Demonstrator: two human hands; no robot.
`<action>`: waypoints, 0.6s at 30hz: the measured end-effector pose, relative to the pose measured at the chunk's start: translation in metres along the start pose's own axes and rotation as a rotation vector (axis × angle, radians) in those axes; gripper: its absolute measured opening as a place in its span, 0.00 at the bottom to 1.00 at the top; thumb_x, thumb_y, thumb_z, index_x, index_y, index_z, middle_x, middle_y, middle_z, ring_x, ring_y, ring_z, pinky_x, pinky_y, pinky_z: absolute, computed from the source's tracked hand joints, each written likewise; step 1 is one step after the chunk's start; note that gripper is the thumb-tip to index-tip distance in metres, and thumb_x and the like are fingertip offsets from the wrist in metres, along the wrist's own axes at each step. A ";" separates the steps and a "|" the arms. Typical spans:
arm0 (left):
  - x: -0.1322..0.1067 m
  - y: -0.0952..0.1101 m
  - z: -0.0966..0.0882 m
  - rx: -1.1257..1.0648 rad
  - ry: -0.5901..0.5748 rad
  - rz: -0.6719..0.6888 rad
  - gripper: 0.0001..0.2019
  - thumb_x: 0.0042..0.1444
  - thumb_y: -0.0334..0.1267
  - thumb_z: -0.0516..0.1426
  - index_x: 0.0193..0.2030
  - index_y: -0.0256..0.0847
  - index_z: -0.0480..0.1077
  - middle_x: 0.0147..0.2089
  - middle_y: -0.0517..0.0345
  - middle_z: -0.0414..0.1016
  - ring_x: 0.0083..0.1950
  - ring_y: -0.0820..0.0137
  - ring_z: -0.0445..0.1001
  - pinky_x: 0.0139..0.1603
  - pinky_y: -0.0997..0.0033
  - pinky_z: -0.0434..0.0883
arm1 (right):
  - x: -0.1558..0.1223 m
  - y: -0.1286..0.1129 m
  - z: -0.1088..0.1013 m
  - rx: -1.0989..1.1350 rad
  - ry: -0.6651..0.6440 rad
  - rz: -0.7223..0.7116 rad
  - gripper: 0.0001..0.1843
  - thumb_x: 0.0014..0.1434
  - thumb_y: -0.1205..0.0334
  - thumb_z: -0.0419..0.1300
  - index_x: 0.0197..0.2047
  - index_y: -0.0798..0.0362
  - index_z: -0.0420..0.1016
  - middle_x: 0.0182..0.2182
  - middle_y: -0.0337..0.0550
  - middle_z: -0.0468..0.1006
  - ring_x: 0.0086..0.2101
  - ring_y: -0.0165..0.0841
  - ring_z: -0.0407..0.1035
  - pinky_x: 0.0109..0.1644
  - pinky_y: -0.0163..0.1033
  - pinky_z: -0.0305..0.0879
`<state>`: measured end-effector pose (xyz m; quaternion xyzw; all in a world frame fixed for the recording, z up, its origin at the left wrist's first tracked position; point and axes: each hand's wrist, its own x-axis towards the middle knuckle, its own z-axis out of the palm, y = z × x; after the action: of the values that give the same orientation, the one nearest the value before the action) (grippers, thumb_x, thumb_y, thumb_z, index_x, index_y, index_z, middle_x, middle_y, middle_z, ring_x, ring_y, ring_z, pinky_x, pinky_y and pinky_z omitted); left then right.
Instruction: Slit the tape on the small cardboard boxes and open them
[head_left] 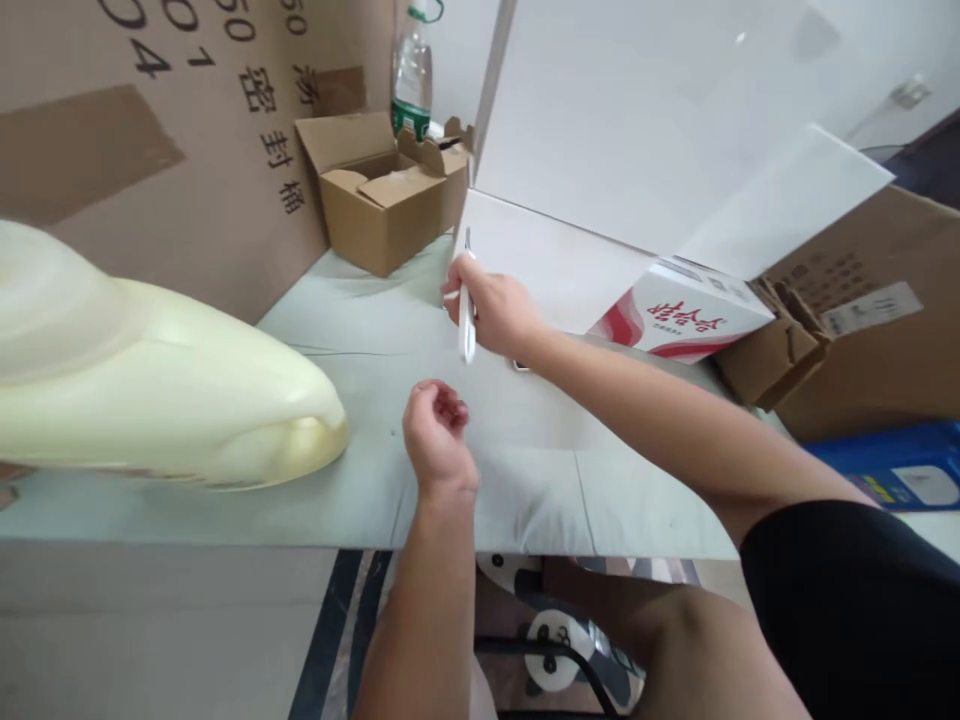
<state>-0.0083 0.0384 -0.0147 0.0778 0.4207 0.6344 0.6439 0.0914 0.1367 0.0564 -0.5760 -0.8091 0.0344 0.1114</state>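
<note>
My right hand [491, 305] is closed around a slim white pen-like tool [466, 330] with a thin metal tip pointing away from me; its exact kind is unclear. It is held above the pale-green covered table [375, 360], in front of a white board. Nearer to me, my left hand [439, 435] hovers over the table with its fingers curled toward the palm, and I see nothing in them. Partly hidden beneath my right wrist lies a small white-edged dark object [521, 367], too covered to name.
A big glossy pale-yellow shape [187, 390] fills the left. Behind stand an open brown carton [382, 220], a water bottle [412, 75] and a large printed carton [210, 150]. A red-and-white box [682, 315], tall white panel [600, 120] and blue package [915, 465] are right.
</note>
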 end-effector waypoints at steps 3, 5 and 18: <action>0.005 0.003 -0.003 -0.008 -0.045 -0.023 0.14 0.38 0.47 0.58 0.28 0.44 0.61 0.25 0.67 0.60 0.26 0.78 0.59 0.28 0.76 0.59 | 0.064 -0.011 0.013 0.010 0.026 -0.018 0.11 0.70 0.61 0.54 0.54 0.45 0.64 0.47 0.43 0.81 0.42 0.41 0.76 0.45 0.43 0.66; 0.006 0.004 -0.006 -0.010 -0.057 -0.037 0.13 0.39 0.47 0.59 0.28 0.43 0.62 0.25 0.66 0.60 0.26 0.77 0.59 0.28 0.75 0.59 | 0.104 -0.017 0.023 0.022 0.060 0.006 0.09 0.70 0.63 0.54 0.52 0.45 0.63 0.46 0.43 0.80 0.43 0.41 0.75 0.46 0.43 0.66; 0.010 0.002 -0.030 0.107 -0.088 -0.037 0.10 0.47 0.44 0.57 0.24 0.43 0.61 0.25 0.64 0.58 0.29 0.74 0.59 0.32 0.71 0.58 | 0.181 -0.010 0.065 -0.077 0.130 0.080 0.16 0.62 0.76 0.53 0.47 0.44 0.61 0.41 0.42 0.74 0.41 0.38 0.68 0.55 0.46 0.63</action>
<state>-0.0312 0.0347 -0.0371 0.1321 0.4267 0.5950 0.6682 0.0117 0.3086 0.0207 -0.6128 -0.7772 -0.0300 0.1399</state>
